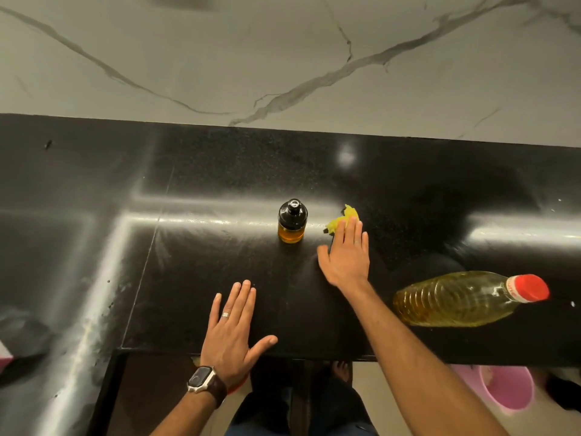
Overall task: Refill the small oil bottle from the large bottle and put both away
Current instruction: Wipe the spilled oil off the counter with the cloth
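Note:
The small oil bottle (292,221) stands upright mid-counter, with a black cap and amber oil in its lower part. The large plastic oil bottle (459,298) with a red cap stands at the right near the counter's front edge, holding yellow oil. My right hand (345,253) lies flat with straight fingers, fingertips pressing a crumpled yellow cloth (341,220) just right of the small bottle. My left hand (234,332) rests flat and open on the counter near the front edge, a watch on its wrist.
The black polished counter (125,247) runs left to right, backed by a white marble wall (283,58). Below the front edge sit a pink bucket (509,391) at the right and my feet on the floor.

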`<action>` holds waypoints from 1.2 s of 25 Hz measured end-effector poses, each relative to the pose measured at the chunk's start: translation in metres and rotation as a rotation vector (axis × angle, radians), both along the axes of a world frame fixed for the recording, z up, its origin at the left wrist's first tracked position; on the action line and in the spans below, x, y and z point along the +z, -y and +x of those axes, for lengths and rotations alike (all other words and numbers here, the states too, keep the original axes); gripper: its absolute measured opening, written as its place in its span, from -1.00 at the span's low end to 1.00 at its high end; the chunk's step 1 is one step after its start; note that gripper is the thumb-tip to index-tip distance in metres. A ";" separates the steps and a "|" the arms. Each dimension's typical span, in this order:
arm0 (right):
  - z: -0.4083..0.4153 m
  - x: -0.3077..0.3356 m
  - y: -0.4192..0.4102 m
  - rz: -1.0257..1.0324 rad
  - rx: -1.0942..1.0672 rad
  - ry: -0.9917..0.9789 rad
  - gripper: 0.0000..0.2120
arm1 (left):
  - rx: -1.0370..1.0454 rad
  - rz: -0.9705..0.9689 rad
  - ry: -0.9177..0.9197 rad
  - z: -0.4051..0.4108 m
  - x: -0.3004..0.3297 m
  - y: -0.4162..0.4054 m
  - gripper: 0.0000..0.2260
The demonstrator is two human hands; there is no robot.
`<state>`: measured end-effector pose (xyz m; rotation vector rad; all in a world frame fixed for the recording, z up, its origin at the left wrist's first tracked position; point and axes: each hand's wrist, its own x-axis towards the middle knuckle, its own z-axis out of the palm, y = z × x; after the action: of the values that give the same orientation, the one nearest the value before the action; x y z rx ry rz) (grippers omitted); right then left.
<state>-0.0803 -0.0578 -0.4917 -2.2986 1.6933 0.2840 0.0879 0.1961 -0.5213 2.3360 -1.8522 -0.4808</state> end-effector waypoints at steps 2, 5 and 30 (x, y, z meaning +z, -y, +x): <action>-0.010 -0.002 -0.038 -0.012 0.102 0.042 -0.19 | 0.000 0.004 -0.022 0.001 0.003 0.000 -0.13; -0.032 0.005 -0.148 0.069 0.400 0.123 -0.15 | 0.004 -0.005 -0.040 0.000 0.003 0.000 -0.09; -0.041 0.000 -0.115 0.011 0.120 0.089 -0.19 | 0.460 -0.354 -0.674 -0.005 0.057 0.137 -0.05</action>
<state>-0.1213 0.0576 -0.4912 -2.3717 1.5110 0.2106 0.0832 0.0586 -0.4642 1.9310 -0.9718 -0.6932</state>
